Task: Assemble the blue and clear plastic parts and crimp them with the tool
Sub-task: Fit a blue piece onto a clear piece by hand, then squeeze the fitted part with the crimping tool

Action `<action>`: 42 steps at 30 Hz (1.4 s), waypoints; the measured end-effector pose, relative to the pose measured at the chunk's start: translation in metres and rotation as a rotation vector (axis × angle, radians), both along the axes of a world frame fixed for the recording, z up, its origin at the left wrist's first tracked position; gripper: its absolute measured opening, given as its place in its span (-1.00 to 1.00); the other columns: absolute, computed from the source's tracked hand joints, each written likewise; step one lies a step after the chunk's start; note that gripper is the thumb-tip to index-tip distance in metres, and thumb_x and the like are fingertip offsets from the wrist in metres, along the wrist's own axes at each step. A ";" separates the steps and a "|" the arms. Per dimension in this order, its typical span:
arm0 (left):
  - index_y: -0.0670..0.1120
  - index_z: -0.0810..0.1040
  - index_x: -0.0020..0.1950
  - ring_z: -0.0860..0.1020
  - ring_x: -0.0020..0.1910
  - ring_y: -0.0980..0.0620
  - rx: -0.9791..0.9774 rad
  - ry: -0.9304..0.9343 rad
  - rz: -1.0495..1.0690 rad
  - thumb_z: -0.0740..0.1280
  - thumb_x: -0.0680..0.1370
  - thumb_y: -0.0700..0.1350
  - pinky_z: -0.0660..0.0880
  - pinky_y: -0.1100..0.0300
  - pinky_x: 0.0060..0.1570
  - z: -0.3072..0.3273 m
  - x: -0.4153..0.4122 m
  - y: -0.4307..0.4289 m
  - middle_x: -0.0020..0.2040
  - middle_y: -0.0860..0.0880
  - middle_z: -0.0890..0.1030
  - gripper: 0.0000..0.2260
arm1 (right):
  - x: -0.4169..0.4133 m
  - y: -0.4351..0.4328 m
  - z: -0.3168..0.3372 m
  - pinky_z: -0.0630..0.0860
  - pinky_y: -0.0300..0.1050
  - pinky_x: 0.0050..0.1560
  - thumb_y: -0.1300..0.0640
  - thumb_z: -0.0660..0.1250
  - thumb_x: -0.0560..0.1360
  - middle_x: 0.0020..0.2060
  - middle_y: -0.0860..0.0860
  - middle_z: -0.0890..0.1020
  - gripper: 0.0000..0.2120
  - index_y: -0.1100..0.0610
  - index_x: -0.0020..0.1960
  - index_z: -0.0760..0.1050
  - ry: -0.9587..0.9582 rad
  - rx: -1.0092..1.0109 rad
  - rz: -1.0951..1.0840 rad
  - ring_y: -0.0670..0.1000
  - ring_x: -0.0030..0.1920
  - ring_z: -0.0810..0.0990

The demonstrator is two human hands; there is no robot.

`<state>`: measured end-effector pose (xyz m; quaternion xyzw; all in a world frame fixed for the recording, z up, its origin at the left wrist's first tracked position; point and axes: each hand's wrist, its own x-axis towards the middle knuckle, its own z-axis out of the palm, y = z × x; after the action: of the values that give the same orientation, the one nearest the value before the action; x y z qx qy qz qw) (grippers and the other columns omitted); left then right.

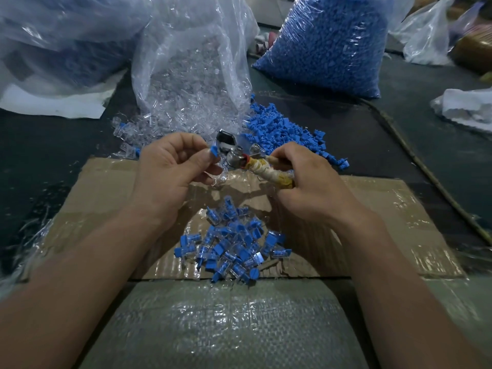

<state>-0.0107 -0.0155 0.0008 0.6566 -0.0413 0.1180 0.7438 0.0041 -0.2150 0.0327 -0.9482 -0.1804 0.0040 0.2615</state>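
Left hand [170,166]: grip closed, thumb and forefinger pinching 1 blue part [213,150]; 1 clear part [219,177] seems to hang at the lower fingers, though glare blurs it. Right hand [311,182]: grip wrapped tight round the tape-bound handle of 1 tool [269,171], its metal head [235,155] pointing at the left hand, just beside the blue part. Both hands are above 1 cardboard sheet [372,209] on the dark desk [53,155]. On the cardboard, below the hands: 1 heap of joined pieces [231,246], blue and clear, too tangled to count. Beyond the hands: 1 heap of blue parts [287,134] at right; 1 spill of clear parts [138,134] at left, at the mouth of 1 clear bag [186,75]. 1 full bag of blue parts [327,43] stands behind the blue heap.
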 end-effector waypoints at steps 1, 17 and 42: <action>-0.08 0.52 -0.18 0.63 -0.33 0.11 0.001 0.000 0.001 0.34 0.33 -0.14 0.51 0.35 -0.39 0.000 0.000 0.000 -0.33 0.02 0.65 -0.90 | 0.000 0.000 0.000 0.32 -0.18 -0.24 0.20 0.34 0.32 -0.18 -0.23 0.39 -0.66 -0.08 -0.02 0.30 0.002 -0.001 0.002 -0.17 -0.17 0.40; -0.07 0.52 -0.19 0.62 -0.36 0.14 0.031 -0.015 0.009 0.35 0.39 -0.21 0.50 0.37 -0.40 0.003 -0.003 -0.001 -0.35 0.04 0.65 -0.94 | 0.001 0.001 -0.001 0.31 -0.14 -0.18 0.24 0.31 0.33 -0.20 -0.22 0.36 -0.69 -0.03 -0.02 0.32 -0.004 -0.013 0.027 -0.08 -0.13 0.39; -0.06 0.54 -0.19 0.62 -0.37 0.13 0.054 0.012 0.023 0.34 0.45 -0.29 0.50 0.36 -0.40 0.003 -0.003 0.000 -0.32 -0.01 0.66 -0.87 | 0.001 0.002 -0.002 0.30 -0.29 -0.25 0.23 0.34 0.37 -0.18 -0.18 0.40 -0.72 -0.01 -0.01 0.35 0.013 -0.018 0.055 -0.18 -0.15 0.39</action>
<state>-0.0142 -0.0154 0.0038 0.6776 -0.0324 0.1217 0.7246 0.0049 -0.2131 0.0312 -0.9452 -0.2045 0.0187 0.2538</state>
